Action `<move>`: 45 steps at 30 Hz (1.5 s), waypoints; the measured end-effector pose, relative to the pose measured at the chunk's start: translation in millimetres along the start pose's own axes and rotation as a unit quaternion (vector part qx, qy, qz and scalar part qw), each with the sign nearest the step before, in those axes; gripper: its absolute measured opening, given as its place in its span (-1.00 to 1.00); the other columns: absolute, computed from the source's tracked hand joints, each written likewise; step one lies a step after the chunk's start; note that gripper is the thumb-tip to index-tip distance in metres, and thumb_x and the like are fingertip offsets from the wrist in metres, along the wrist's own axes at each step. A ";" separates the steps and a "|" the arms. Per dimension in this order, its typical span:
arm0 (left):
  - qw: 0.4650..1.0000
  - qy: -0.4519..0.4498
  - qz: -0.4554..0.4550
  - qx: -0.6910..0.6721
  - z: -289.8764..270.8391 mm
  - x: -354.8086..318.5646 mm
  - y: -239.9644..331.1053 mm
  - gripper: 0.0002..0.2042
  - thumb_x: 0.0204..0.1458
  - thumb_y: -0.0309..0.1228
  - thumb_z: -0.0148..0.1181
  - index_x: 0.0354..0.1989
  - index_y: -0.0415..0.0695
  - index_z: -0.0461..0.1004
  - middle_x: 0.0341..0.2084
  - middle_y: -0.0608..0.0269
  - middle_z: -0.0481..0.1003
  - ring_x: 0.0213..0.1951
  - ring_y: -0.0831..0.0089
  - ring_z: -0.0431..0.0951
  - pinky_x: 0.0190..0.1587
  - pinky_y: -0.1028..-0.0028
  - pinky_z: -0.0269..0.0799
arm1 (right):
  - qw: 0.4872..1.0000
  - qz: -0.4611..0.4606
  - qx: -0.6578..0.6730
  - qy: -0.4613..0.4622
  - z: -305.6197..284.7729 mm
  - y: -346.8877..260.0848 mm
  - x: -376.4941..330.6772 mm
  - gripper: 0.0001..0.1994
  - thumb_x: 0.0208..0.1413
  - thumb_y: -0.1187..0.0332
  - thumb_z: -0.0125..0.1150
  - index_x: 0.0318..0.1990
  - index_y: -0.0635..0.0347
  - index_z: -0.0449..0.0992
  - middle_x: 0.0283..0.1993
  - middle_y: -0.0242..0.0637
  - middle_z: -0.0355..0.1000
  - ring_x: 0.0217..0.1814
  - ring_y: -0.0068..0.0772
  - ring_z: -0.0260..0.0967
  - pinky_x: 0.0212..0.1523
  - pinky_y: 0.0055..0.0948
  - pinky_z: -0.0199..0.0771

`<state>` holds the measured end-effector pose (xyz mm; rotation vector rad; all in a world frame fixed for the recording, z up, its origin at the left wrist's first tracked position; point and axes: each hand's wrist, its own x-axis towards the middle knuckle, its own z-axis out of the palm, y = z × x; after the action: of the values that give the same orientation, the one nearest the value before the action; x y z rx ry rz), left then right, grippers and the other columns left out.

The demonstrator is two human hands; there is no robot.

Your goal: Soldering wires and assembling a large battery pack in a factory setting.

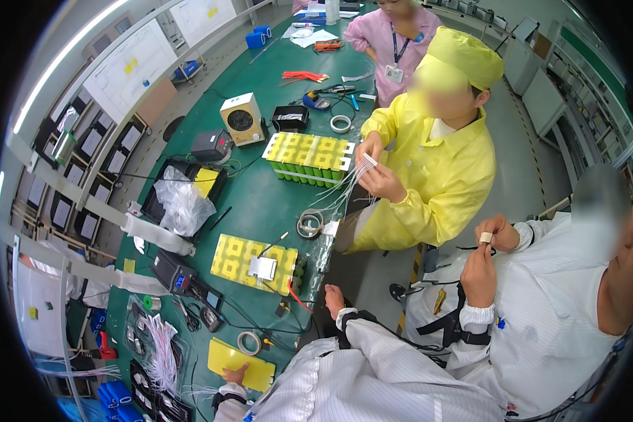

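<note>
My left hand [235, 374] rests on the near edge of a flat yellow sheet [240, 361], its fingers laid over the surface. At the table's edge is my right hand [335, 301], fingers apart and nothing seen in them. Farther along, between my hands and the far side, lies a battery pack [232, 264] with a yellow top, a silver plate [262, 267] on it and a red wire at its end. A roll of tape [249, 342] sits beside the yellow sheet.
A co-worker in yellow [436, 162] holds white wires by a second battery pack [309, 155]. Another in white [541, 295] handles a small tan piece at my right. A soldering station [176, 274], a bundle of white wires [163, 352] and a plastic bag [183, 200] occupy the table's left.
</note>
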<state>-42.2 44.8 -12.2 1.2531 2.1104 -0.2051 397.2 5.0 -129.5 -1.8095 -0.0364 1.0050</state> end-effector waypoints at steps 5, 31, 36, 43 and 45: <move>0.995 -0.026 -0.097 -0.002 31.3 55.4 -60.6 0.21 -0.45 0.21 0.31 0.22 -0.42 -0.21 0.17 -0.13 0.08 0.21 0.04 0.08 0.21 0.36 0.04 | 0.987 0.102 0.096 -0.082 5.0 -76.7 -33.1 -0.66 0.14 0.10 -0.06 -0.11 0.16 0.38 -0.46 -0.39 0.32 -0.43 -0.49 0.28 -0.38 -0.41 0.34; 0.985 -0.141 -0.016 -0.094 19.0 45.5 -32.3 0.20 -0.35 -0.12 0.44 0.21 -0.45 -0.44 -0.02 -0.07 0.30 -0.04 0.23 0.40 -0.04 0.47 0.35 | 0.994 0.036 -0.040 -0.099 17.8 -69.6 12.8 -0.68 0.03 0.19 0.12 -0.30 0.35 0.39 -0.39 -0.08 0.44 -0.42 -0.22 0.45 -0.49 -0.34 0.47; 0.980 -0.142 -0.056 -0.131 26.0 38.1 -30.0 0.23 -0.38 -0.06 0.44 0.22 -0.43 -0.45 0.07 -0.07 0.21 0.03 0.20 0.34 0.04 0.40 0.32 | 0.993 0.035 -0.033 -0.107 12.1 -69.8 12.3 -0.68 0.04 0.20 0.12 -0.28 0.36 0.38 -0.39 -0.08 0.43 -0.41 -0.22 0.45 -0.49 -0.34 0.47; 0.990 -0.063 -0.085 -0.098 42.2 75.9 -63.9 -0.33 -0.16 -0.24 0.31 0.10 -0.25 0.13 -0.04 0.10 0.34 -0.05 0.22 0.39 0.05 0.37 0.25 | 0.991 0.040 -0.030 -0.124 9.8 -79.5 5.2 -0.70 0.07 0.21 0.09 -0.27 0.34 0.39 -0.42 -0.17 0.42 -0.45 -0.30 0.42 -0.50 -0.38 0.48; 0.987 -0.074 -0.088 -0.113 40.5 69.4 -57.2 -0.24 -0.21 -0.21 0.33 0.12 -0.27 0.06 0.00 0.06 0.28 -0.03 0.19 0.36 0.05 0.37 0.26 | 0.991 0.042 -0.031 -0.127 8.8 -80.8 4.2 -0.71 0.08 0.21 0.09 -0.27 0.33 0.40 -0.43 -0.19 0.42 -0.46 -0.33 0.42 -0.51 -0.39 0.48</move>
<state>-92.9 46.7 -96.8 0.8927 2.0503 -0.1266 426.8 52.2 -70.2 -1.7404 -0.1493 1.3022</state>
